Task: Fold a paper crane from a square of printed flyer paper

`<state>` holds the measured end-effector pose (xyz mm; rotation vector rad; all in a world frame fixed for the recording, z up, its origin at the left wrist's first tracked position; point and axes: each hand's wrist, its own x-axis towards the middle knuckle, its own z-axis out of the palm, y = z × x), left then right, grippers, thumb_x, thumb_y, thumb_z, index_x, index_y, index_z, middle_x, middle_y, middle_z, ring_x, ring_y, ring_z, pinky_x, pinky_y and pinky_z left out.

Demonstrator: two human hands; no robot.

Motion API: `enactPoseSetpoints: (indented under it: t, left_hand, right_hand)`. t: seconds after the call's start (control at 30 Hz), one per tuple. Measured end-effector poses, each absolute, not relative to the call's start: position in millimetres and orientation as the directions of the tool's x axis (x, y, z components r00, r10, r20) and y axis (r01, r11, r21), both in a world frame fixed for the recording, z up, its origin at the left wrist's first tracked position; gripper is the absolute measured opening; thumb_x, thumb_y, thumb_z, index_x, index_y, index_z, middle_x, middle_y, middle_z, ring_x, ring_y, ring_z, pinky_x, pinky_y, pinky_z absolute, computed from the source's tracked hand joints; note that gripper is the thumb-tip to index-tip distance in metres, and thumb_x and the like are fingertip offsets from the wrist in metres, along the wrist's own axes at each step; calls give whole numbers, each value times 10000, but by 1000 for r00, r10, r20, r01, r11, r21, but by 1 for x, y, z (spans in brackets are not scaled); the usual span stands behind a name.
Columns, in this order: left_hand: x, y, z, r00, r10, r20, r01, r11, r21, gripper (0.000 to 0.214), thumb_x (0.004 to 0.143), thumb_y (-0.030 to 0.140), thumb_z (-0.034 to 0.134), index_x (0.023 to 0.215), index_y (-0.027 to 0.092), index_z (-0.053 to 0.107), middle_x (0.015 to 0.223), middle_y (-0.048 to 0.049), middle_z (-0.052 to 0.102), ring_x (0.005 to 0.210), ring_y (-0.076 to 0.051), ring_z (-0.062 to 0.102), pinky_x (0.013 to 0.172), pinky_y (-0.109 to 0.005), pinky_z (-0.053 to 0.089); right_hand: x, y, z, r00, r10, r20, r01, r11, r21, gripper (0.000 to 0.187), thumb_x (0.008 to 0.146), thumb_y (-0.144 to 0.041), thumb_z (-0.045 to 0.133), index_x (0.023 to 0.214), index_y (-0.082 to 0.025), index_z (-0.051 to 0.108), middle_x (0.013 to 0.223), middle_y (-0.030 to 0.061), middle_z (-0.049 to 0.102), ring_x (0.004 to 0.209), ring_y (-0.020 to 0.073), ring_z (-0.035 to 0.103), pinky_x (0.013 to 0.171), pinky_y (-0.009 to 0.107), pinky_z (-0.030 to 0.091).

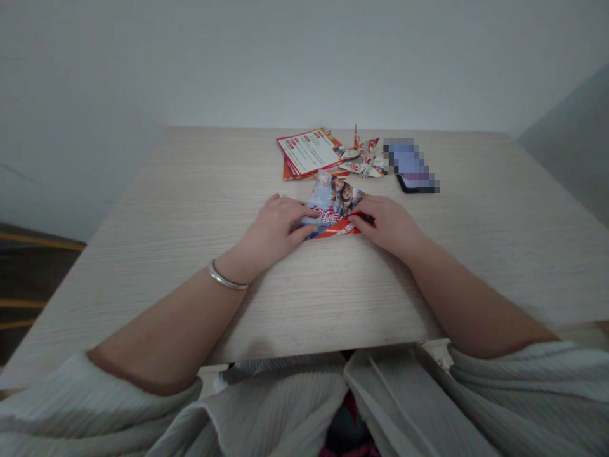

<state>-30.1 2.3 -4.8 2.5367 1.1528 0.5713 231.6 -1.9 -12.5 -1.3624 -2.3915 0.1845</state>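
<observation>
A colourful printed paper flyer (329, 206), with a photo of people and a red band along its near edge, lies on the table between my hands. It looks folded, its outline narrowing toward the far left. My left hand (280, 225) grips its left edge, thumb near the front and index finger reaching over the print. On the opposite side, my right hand (387, 223) pinches the right edge between thumb and fingers. Some fingertips are hidden beneath or behind the paper.
Beyond the flyer lies a stack of red-bordered printed sheets (311, 152). Beside it sit folded paper figures (366, 158), one with a pointed tip standing up. A phone (413, 166) with a blurred screen rests to their right. The pale wooden table (166, 209) meets a wall behind.
</observation>
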Motion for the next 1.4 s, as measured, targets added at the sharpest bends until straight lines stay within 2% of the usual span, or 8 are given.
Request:
enactPoseSetpoints:
  t: [0.17, 0.27, 0.5, 0.8, 1.07, 1.17, 1.27, 1.4]
  left_hand:
    - [-28, -1, -3, 616, 756, 222, 670, -651, 358, 374, 892, 449, 732, 1143, 174, 763, 1109, -112, 757, 1072, -299, 670, 1125, -558, 380]
    - [-26, -3, -5, 610, 757, 234, 679, -652, 337, 304, 928, 403, 689, 1119, 179, 769, 1087, -102, 763, 1056, -286, 677, 1134, -547, 382]
    - [-25, -2, -11, 603, 751, 268, 667, -659, 346, 266, 937, 341, 664, 1115, 172, 766, 1077, -100, 779, 1019, -275, 687, 1028, -487, 465]
    - [-27, 0, -16, 670, 669, 322, 615, -743, 263, 249, 978, 253, 573, 1073, 254, 803, 937, -63, 755, 909, -229, 668, 899, -414, 479]
    - [-28, -2, -10, 723, 638, 264, 610, -770, 188, 288, 992, 291, 539, 1074, 230, 809, 878, -84, 695, 885, -238, 626, 875, -412, 481]
    - [-31, -1, -10, 743, 622, 247, 598, -783, 172, 323, 1015, 303, 513, 1171, 248, 790, 921, -90, 696, 921, -248, 618, 902, -423, 481]
    - [-31, 2, -15, 737, 623, 263, 594, -782, 186, 327, 1018, 278, 511, 1211, 256, 774, 980, -94, 708, 964, -251, 616, 920, -419, 492]
    - [-28, 4, -22, 732, 624, 274, 586, -781, 215, 322, 1010, 251, 527, 1231, 266, 759, 1077, -101, 716, 1033, -250, 631, 962, -425, 512]
  right_hand:
    - [227, -1, -14, -425, 872, 241, 827, 483, -288, 147, 937, -212, 621, 938, -163, 759, 1020, 125, 744, 920, 257, 680, 818, 361, 511]
    - [224, -2, -13, -400, 887, 231, 848, 454, -273, 151, 943, -216, 609, 944, -165, 752, 1026, 127, 735, 931, 263, 674, 820, 367, 503]
    - [220, -2, -13, -312, 922, 229, 908, 360, -214, 138, 924, -291, 658, 908, -182, 740, 980, 125, 741, 897, 286, 675, 790, 404, 511]
    - [221, 3, -21, -220, 947, 233, 891, 292, -347, 115, 902, -301, 678, 854, -208, 728, 914, 95, 758, 851, 273, 678, 749, 399, 510]
    - [222, 3, -22, -154, 962, 225, 888, 234, -395, 100, 878, -272, 705, 957, -212, 692, 916, 77, 737, 807, 249, 662, 707, 368, 500]
    - [225, 0, -20, -205, 929, 309, 885, 311, -347, 74, 880, -238, 685, 950, -213, 687, 977, 98, 722, 877, 273, 660, 751, 394, 514]
    - [224, -4, -16, -378, 844, 380, 840, 485, -242, 88, 921, -239, 645, 904, -208, 726, 1005, 107, 732, 967, 289, 654, 868, 434, 510]
    - [220, -7, -13, -603, 719, 346, 711, 681, -174, 212, 963, -367, 648, 945, -221, 801, 1031, 90, 762, 1009, 277, 648, 956, 438, 494]
